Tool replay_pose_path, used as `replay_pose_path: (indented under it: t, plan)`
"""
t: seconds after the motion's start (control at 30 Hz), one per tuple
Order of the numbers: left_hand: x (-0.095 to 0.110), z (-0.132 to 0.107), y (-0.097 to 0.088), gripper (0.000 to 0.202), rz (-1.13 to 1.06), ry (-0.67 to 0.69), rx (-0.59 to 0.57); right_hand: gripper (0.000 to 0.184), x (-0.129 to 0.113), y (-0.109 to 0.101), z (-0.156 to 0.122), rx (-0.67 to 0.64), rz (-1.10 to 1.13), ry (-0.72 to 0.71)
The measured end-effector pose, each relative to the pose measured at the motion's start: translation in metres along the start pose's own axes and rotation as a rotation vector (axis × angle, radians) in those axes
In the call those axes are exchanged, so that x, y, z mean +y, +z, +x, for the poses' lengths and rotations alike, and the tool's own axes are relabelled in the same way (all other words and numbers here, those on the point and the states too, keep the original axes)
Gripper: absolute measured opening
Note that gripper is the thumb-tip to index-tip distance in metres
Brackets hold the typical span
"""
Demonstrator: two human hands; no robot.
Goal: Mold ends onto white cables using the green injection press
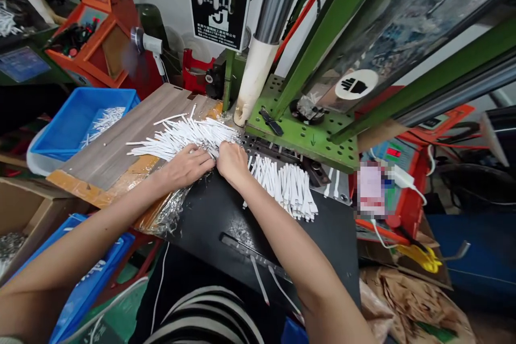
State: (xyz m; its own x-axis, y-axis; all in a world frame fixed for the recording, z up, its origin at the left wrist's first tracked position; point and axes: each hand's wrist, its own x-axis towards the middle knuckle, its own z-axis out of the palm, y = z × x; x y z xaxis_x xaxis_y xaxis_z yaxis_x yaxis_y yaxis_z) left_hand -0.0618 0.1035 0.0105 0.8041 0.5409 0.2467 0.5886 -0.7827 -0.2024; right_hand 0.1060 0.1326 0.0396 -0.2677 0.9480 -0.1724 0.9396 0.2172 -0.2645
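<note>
I see a wood-topped desk (pixel 108 142) beside a black plate (pixel 217 209), a green machine (pixel 306 134) behind, and a blue tray (pixel 56 137) at far left. A pile of white strips (pixel 177 133) lies on the desk, with a second bunch (pixel 284 185) on the plate. At the pile's near edge, my left hand (pixel 191 164) is loosely bent and my right hand (pixel 233 161) curled; I can't tell what either pinches.

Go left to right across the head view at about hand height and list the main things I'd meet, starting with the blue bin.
Blue bin → left hand → right hand → white strips on the black surface → orange control box.
</note>
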Motion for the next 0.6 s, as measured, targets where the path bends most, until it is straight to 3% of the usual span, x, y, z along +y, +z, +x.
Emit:
replay_pose_path:
  t: [0.1, 0.23, 0.37, 0.5, 0.6]
  plan:
    - [0.023, 0.002, -0.011, 0.026, -0.315, 0.014, 0.101, 0.013, 0.024, -0.006, -0.037, -0.008, 0.016, -0.056]
    - [0.058, 0.003, -0.032, 0.019, -0.718, 0.019, 0.143, 0.015, 0.077, -0.006, -0.122, 0.060, 0.281, -0.170]
    - [0.084, -0.003, -0.039, 0.027, -1.118, -0.168, 0.176, 0.007, 0.117, 0.016, -0.211, 0.232, 0.605, -0.076]
    - [0.114, -0.012, -0.027, 0.030, -1.420, -0.413, 0.189, 0.009, 0.125, 0.050, -0.261, 0.367, 0.668, -0.034]
    - [0.138, -0.019, -0.018, 0.030, -1.379, -0.440, 0.199, 0.012, 0.121, 0.064, -0.271, 0.446, 0.631, -0.076]
